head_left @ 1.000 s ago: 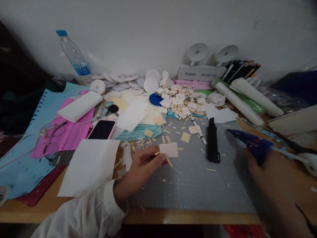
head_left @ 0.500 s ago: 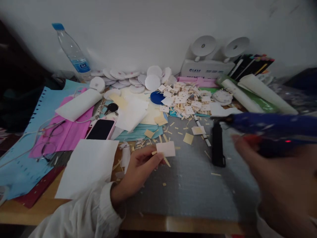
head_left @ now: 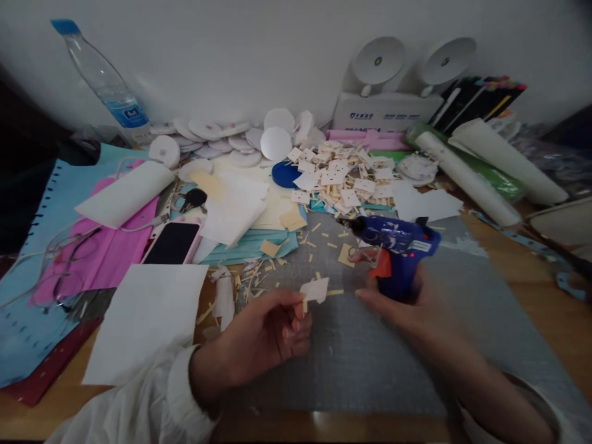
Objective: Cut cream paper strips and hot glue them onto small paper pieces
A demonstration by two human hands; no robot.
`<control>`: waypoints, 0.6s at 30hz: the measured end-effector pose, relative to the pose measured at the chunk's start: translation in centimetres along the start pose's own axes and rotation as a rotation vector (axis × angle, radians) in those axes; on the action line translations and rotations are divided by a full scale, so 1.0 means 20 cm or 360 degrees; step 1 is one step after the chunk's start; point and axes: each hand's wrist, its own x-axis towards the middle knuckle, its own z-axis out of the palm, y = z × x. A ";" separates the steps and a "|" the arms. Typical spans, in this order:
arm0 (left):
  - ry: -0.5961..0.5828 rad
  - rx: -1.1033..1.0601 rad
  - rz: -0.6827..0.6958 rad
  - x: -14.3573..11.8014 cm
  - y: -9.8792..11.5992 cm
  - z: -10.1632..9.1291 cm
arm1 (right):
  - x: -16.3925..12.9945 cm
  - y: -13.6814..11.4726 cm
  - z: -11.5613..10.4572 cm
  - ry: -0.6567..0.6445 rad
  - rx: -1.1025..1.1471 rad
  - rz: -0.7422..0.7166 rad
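My left hand pinches a small white paper square by its lower left corner, just above the grey cutting mat. My right hand grips a blue glue gun by the handle, a finger near its orange trigger. The gun's nozzle points left and sits a little above and to the right of the paper square. A red light glows on the gun's side.
A heap of small white and tan paper squares lies behind the gun. White discs, a water bottle, a phone, a large white sheet, pink and blue paper and rolled sheets crowd the desk.
My right hand brought the glue gun in from the right edge to the middle of the mat, close to the paper square. My left hand turned the square slightly; the camera tilted downward.
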 end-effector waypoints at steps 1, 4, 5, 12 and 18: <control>-0.0031 -0.0041 -0.0085 0.00 0.00 0.00 | 0.00 0.00 0.01 -0.0124 0.0053 0.0044; -0.0085 -0.0077 -0.0251 0.00 0.00 -0.01 | -0.02 -0.01 0.04 -0.0445 0.0221 0.0178; -0.0085 -0.0065 -0.0289 0.00 0.00 -0.01 | -0.03 -0.01 0.06 -0.0519 0.0272 0.0198; 0.0094 0.0558 0.0045 0.01 -0.02 -0.01 | -0.04 0.04 0.10 -0.0374 0.0608 0.0333; 0.0443 0.1364 0.0951 0.01 -0.03 0.01 | -0.05 0.04 0.10 -0.0390 0.0845 0.0403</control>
